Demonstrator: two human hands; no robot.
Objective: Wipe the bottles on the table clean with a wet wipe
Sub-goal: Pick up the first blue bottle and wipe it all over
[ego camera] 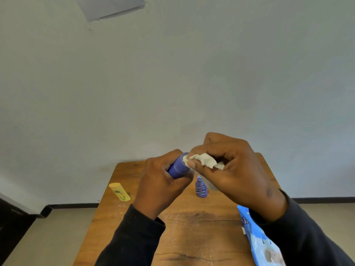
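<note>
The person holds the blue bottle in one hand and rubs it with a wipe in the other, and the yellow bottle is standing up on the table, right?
Almost. The yellow bottle is lying on its side on the table, not standing; the head view shows it. The rest holds: the left hand grips the blue bottle, and the right hand rubs it with the wipe.

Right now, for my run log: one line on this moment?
left hand: grips blue plastic bottle | right hand: presses crumpled white wipe on bottle end

A grey paper sheet (109, 6) hangs on the pale wall (192, 73) above a dark skirting board (73, 205).
</note>
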